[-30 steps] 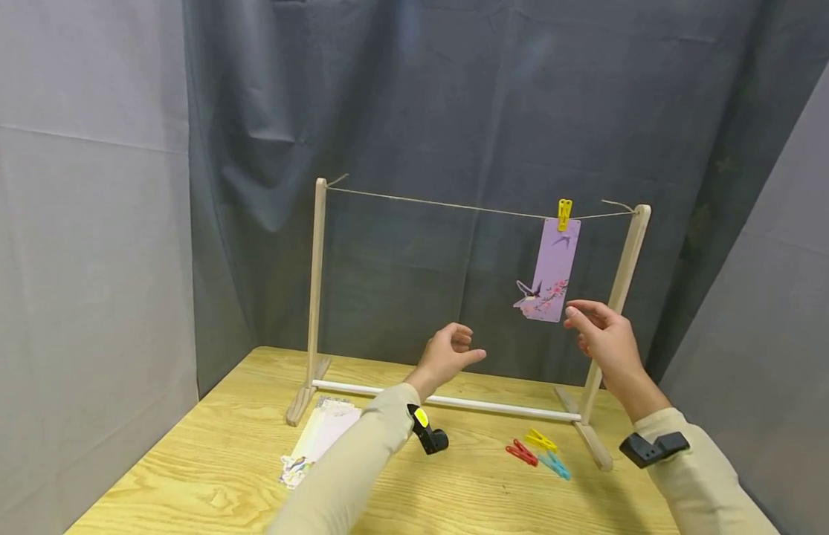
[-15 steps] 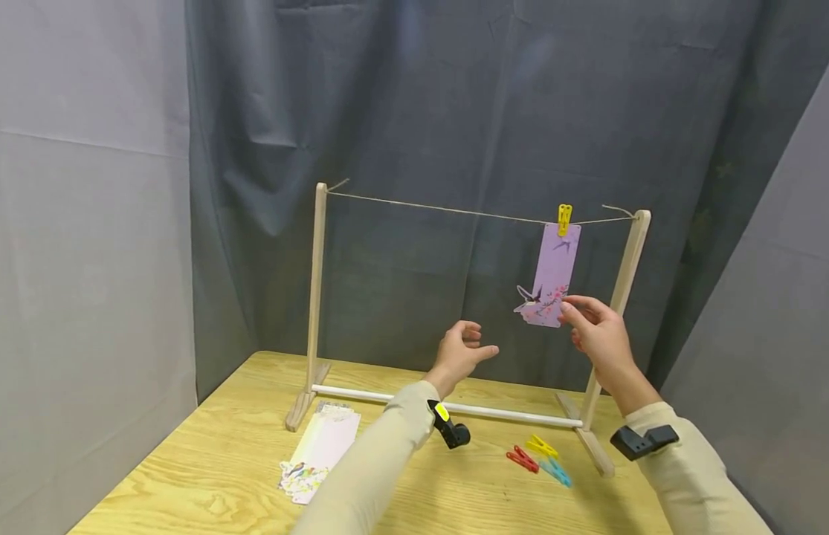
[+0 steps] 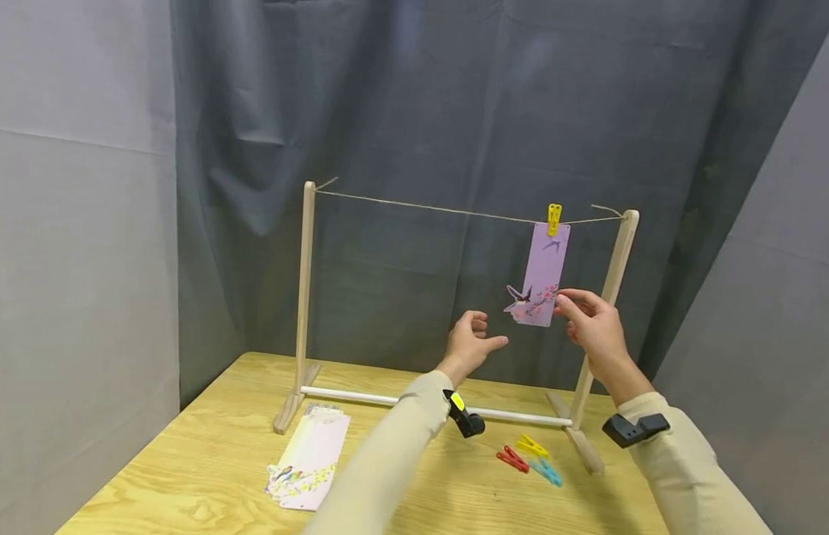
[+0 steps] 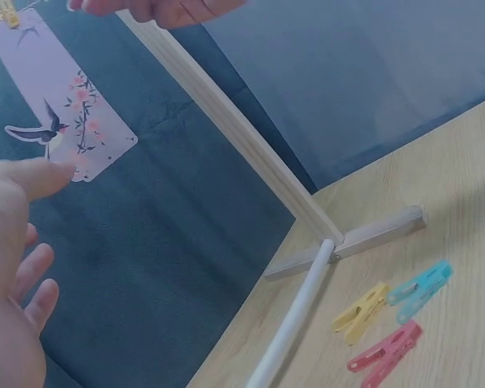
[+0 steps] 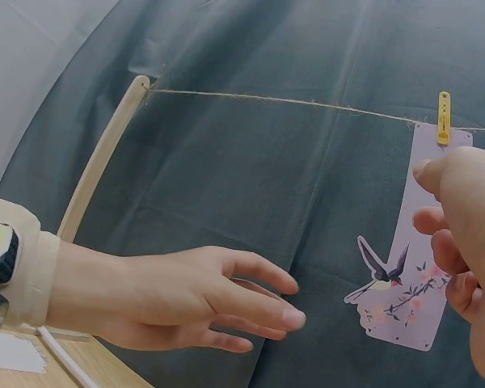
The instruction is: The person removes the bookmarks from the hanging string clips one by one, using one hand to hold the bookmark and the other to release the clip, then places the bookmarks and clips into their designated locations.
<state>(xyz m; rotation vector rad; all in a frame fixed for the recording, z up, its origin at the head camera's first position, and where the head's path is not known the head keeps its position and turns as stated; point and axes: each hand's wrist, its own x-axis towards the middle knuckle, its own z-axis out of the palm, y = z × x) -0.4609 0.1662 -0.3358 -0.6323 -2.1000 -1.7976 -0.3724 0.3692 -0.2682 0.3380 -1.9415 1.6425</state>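
Note:
A lilac bookmark (image 3: 546, 271) with a swallow and pink blossoms hangs upright from a string (image 3: 421, 206), under a yellow clothespin (image 3: 554, 220). My right hand (image 3: 593, 327) is at the bookmark's lower right edge, fingers loosely bent and thumb apart from them. In the right wrist view this hand (image 5: 469, 234) overlaps the bookmark's right side. Left of the bookmark and lower, my left hand (image 3: 469, 345) holds nothing, its thumb pointing toward the card. The left wrist view shows its thumb (image 4: 40, 176) overlapping the bookmark's lower corner.
A wooden frame with a left post (image 3: 305, 290), right post (image 3: 604, 312) and white crossbar (image 3: 360, 396) stands on the table (image 3: 207, 446). Red (image 3: 512, 458), yellow (image 3: 531, 446) and blue (image 3: 546, 472) clothespins lie at front right. A stack of bookmarks (image 3: 314, 453) lies at left.
My left hand has moved right, toward the hanging bookmark. My right hand has shifted slightly left, its fingertips now at the bookmark's edge. More of the bookmark stack shows.

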